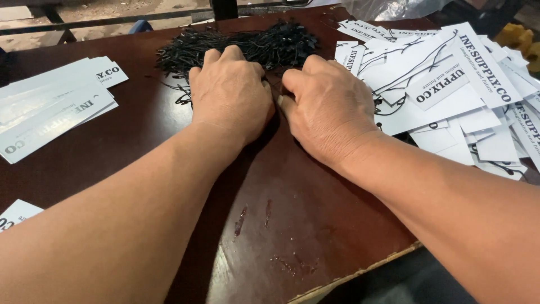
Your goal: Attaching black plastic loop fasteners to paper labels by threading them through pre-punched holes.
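Left hand [229,93] and right hand [329,110] knuckles-up, fingers curled into cords [247,48]; actual grip cannot tell. Tags [450,90] right of right hand.

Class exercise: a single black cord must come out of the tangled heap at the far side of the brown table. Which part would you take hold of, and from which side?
Probably pinch a loose end straying from the black cord heap at its near-left fringe, coming from the near side, where the left hand and right hand rest. There strands lie apart on the table; the middle is densely matted.
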